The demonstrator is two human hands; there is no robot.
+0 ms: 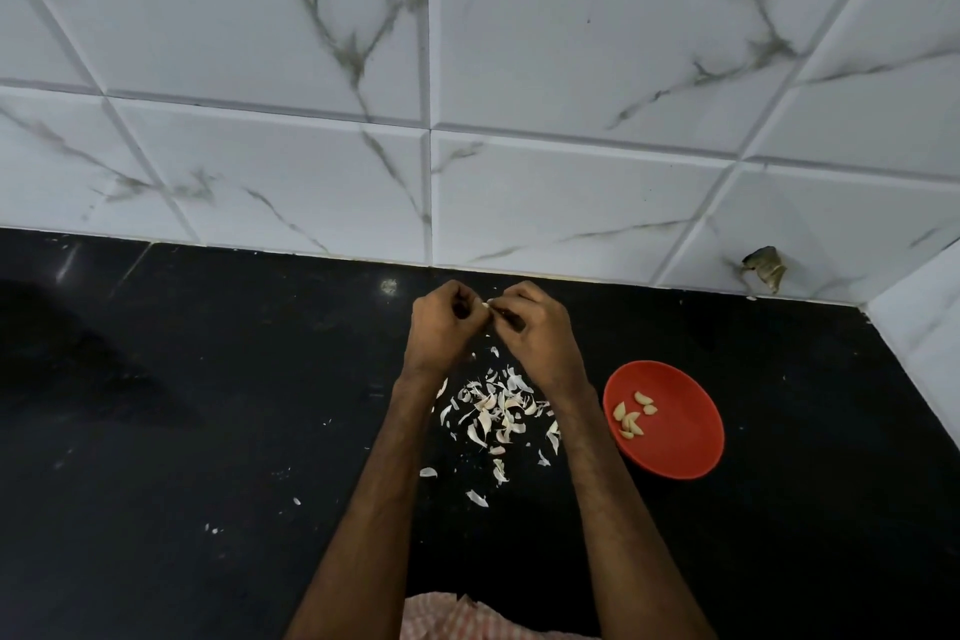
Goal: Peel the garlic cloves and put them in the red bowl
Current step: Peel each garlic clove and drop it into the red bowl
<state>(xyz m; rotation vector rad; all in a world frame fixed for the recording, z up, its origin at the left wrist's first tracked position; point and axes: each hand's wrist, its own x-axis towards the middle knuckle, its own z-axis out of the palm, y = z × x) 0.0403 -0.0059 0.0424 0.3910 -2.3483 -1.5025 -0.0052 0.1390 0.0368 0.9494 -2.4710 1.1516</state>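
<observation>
A white marbled tile wall (270,42) rises behind a black polished desk (182,431), and the dark top makes every pale scrap of garlic easy to spot. The left part of the desk holds only a few stray flecks. Toward the middle, far from the body and close to the wall, the left hand (447,322) is raised off the desk with its fingers curled, pinching one end of a clove (487,305). The clove sits between the two sets of fingertips and is mostly hidden by them. Below it, between the forearms, lies a loose heap of skins (498,411). It sits right under the work, which is likely why the peel drops there and not into the bowl. Some fatter pieces in the heap may be unpeeled cloves, but I cannot tell. The right hand (540,327) mirrors the left, its fingers curled and nipping the other end of the clove, probably tugging at the skin while the left steadies it. Just right of the right forearm stands the red bowl (685,442), near enough for a short reach, with a few peeled cloves (631,418) lying toward its left side. The task looks well started, with peeling under way. Farther right, low on the wall near the corner, is a chipped hole (766,268).
</observation>
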